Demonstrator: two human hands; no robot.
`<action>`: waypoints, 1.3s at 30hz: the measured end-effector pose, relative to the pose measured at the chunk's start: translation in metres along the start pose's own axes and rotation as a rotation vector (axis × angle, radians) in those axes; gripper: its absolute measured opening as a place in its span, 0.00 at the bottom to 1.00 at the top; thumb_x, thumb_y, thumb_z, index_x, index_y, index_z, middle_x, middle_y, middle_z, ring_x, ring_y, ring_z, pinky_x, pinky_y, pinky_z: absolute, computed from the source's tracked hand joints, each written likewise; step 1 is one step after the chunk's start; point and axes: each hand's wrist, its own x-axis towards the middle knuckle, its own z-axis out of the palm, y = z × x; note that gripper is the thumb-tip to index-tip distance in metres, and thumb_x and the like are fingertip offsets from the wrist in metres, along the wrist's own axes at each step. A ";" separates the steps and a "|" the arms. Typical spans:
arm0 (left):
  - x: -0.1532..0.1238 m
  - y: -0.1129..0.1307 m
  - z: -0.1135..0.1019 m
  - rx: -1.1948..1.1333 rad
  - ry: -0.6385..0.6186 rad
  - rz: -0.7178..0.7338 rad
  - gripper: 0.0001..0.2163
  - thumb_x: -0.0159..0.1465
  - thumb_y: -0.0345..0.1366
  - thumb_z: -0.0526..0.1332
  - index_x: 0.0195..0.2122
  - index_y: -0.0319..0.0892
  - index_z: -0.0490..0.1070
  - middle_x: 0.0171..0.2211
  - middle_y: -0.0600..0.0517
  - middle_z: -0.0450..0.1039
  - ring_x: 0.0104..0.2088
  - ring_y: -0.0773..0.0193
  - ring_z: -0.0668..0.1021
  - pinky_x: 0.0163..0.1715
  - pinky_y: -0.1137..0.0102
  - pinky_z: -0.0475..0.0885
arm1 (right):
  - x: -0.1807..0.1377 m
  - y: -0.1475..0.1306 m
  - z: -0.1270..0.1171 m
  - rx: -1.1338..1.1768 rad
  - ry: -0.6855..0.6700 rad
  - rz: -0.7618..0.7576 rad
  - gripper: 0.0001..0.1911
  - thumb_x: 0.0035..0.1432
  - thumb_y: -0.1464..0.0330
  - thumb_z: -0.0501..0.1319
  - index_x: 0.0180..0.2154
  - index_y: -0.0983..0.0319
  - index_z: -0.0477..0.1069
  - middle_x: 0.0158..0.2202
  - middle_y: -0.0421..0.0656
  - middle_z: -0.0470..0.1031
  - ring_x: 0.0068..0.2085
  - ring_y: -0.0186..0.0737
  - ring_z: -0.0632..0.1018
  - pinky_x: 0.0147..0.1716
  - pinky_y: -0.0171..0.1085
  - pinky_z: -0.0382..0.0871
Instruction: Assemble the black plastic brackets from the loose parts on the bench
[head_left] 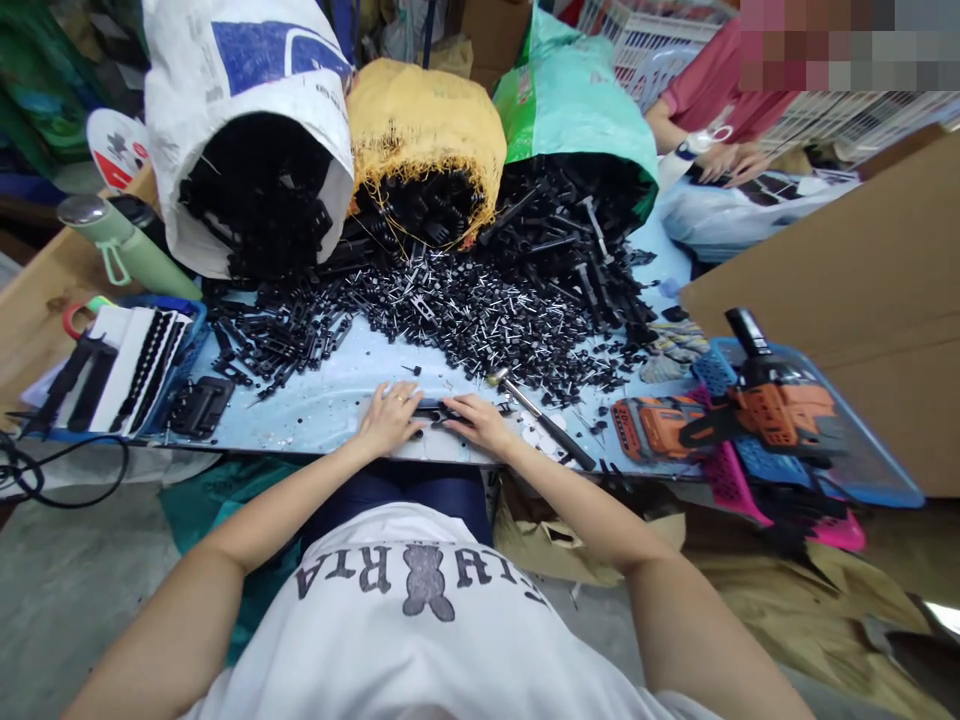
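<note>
A dark, slim plastic part (432, 411) lies at the table's near edge between my two hands, over a small pale grey plate. My left hand (390, 418) has its fingers closed on the part's left end. On the other end, the fingers of my right hand (480, 422) are closed too. Its exact shape is mostly covered by my fingers. Just right of my right hand lies a hammer (551, 424) with a dark grip, its head pointing away from me. Beyond my hands spreads a heap of small black pieces with metal pins (487, 315).
White (165, 130), yellow (427, 110) and green sacks (585, 100) spill black parts at the back. An orange cordless drill (784, 405) rests over baskets at right. A green bottle (139, 245) stands left. Another person's hands (731, 162) work at far right.
</note>
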 end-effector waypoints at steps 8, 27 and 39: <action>0.021 0.001 -0.001 0.146 -0.216 0.098 0.22 0.66 0.47 0.48 0.44 0.32 0.70 0.37 0.37 0.71 0.40 0.53 0.72 0.38 0.64 0.64 | 0.007 0.009 -0.030 -0.323 -0.255 0.142 0.32 0.57 0.44 0.53 0.27 0.68 0.71 0.26 0.49 0.67 0.31 0.41 0.69 0.31 0.35 0.61; -0.022 0.020 -0.009 -0.110 0.331 0.207 0.35 0.61 0.61 0.37 0.55 0.43 0.67 0.39 0.40 0.72 0.40 0.55 0.74 0.38 0.64 0.67 | 0.106 -0.060 0.014 0.164 0.289 0.251 0.09 0.60 0.70 0.48 0.42 0.63 0.63 0.49 0.51 0.64 0.52 0.42 0.65 0.52 0.40 0.59; 0.087 -0.030 0.013 0.285 -0.026 -0.004 0.32 0.60 0.54 0.54 0.59 0.36 0.60 0.47 0.37 0.66 0.48 0.47 0.68 0.45 0.58 0.64 | 0.307 0.101 -0.044 -0.400 0.143 0.599 0.16 0.64 0.72 0.48 0.51 0.69 0.61 0.50 0.57 0.61 0.51 0.50 0.60 0.48 0.44 0.56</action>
